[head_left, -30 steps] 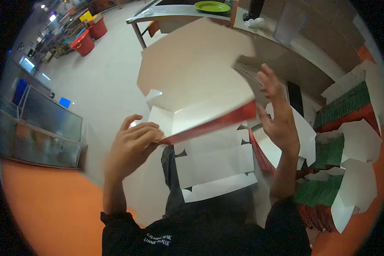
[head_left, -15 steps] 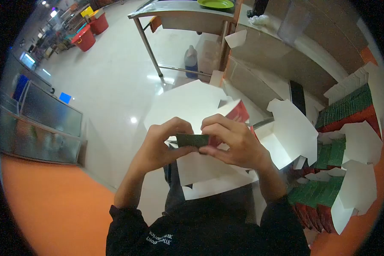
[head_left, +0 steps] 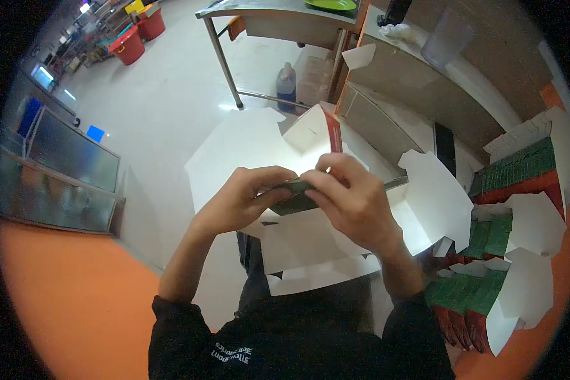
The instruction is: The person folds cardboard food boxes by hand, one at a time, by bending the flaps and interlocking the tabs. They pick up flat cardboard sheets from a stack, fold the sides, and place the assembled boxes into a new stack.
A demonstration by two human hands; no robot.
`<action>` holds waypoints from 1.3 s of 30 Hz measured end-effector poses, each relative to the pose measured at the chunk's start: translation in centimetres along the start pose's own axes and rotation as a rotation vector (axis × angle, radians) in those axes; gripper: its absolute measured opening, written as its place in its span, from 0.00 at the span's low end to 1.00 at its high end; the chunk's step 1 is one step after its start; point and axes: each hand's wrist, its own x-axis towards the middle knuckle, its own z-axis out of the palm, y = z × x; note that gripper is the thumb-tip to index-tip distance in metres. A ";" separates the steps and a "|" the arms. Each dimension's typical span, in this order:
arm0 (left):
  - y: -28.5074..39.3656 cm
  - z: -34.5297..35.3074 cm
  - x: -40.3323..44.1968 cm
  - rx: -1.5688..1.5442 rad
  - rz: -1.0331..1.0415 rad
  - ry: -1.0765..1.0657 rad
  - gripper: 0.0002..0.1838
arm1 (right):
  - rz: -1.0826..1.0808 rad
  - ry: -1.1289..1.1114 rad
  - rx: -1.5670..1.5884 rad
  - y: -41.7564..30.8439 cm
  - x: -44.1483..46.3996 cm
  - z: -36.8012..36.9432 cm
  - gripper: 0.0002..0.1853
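Observation:
In front of my body is a partly folded cardboard carton (head_left: 231, 149), white on the inner faces. One side wall, red outside (head_left: 334, 132), stands up at its far right. My left hand (head_left: 250, 197) pinches a dark green flap of the carton (head_left: 296, 204) between thumb and fingers. My right hand (head_left: 354, 202) grips the same flap from the other side, fingertips close to those of the left. The fingers hide part of the fold. Beside my right hand sits another open carton (head_left: 418, 206), white inside.
Stacks of flattened green and red cartons (head_left: 516, 166) stand at the right, with more (head_left: 468, 285) nearer to me. A metal table (head_left: 278, 11) carries a green plate (head_left: 330, 4) at the far side. Below it stands a jug of blue liquid (head_left: 286, 85).
The carton has turned and tilted between my hands; its red side wall now stands more upright. My right hand has risen slightly, and the green flap is now more bent.

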 end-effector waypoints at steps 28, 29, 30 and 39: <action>3.5 1.0 0.7 -0.865 0.095 0.560 0.14 | -0.100 0.367 -0.015 -1.7 -0.7 4.7 0.24; 3.4 1.0 0.8 -0.863 0.103 0.569 0.14 | -0.110 0.366 -0.012 -1.5 -0.7 4.7 0.23; 3.2 0.9 0.8 -0.860 0.110 0.578 0.13 | -0.119 0.365 -0.010 -1.3 -0.7 4.8 0.22; 3.8 1.1 0.6 -0.931 0.185 0.575 0.10 | -0.260 0.361 -0.010 0.7 0.1 4.0 0.20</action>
